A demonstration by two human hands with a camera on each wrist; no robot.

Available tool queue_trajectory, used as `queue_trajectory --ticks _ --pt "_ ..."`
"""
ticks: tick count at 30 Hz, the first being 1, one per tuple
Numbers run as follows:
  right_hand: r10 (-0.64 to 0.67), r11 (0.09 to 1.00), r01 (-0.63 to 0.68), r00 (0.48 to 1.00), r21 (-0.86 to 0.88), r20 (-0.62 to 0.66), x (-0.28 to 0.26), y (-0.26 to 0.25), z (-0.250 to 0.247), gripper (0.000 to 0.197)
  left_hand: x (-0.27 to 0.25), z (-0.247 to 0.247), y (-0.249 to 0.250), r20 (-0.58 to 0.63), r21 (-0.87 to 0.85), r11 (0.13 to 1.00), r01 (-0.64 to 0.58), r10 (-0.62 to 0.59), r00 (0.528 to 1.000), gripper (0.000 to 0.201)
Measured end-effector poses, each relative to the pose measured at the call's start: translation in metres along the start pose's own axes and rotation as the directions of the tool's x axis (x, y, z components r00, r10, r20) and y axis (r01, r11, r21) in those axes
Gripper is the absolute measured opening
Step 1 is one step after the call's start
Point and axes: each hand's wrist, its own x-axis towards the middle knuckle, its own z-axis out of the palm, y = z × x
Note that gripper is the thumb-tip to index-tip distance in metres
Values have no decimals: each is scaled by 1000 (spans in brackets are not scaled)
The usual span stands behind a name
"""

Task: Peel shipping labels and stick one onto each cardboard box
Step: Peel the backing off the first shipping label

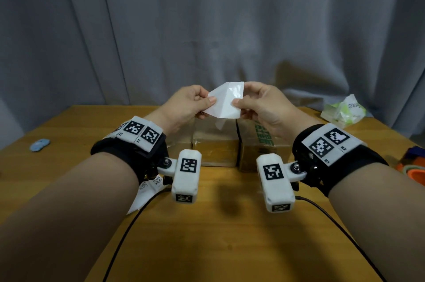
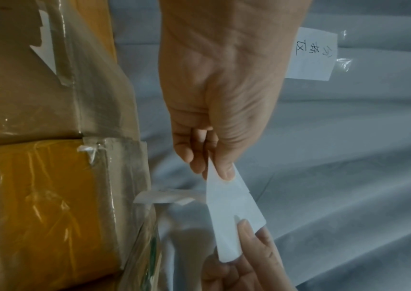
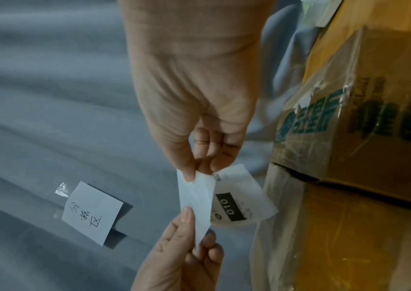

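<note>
While both hands hover near the middle of the head view, the left hand point(image 1: 188, 103) pinches one edge of a white shipping label point(image 1: 226, 101) between thumb and fingers, and the right hand point(image 1: 262, 103) pinches the opposite edge the same way — the sheet is held up above the table point(image 1: 218, 224), partly split into two layers. In the right wrist view the label's printed face shows a black block reading "010". Just below the hands sit two cardboard boxes point(image 1: 216, 150), side by side and touching — the right one carries green print. At the right edge of the head view, a clear plastic bag point(image 1: 343, 112) lies on the table, well apart from the boxes.
</note>
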Motion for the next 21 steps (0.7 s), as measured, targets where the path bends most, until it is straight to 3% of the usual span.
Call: queue_trajectory --ticks 3,7,12,17,21 --pt "-54 995 59 997 -84 64 -2 -3 -2 40 -2 -1 3 43 -36 999 40 -38 998 13" --pt "-40 987 64 986 -144 159 -3 -6 -3 53 -1 0 13 79 -162 983 90 -78 994 32" --pt "-62 976 92 986 -198 154 -1 -9 -1 48 1 1 23 62 -89 992 93 -87 994 9" --pt "16 997 -2 983 -74 183 4 -12 -1 20 4 -4 29 33 -50 998 33 -31 999 12" --pt "70 997 -68 990 -18 118 7 -13 3 46 5 0 32 -33 137 990 -43 48 998 13"
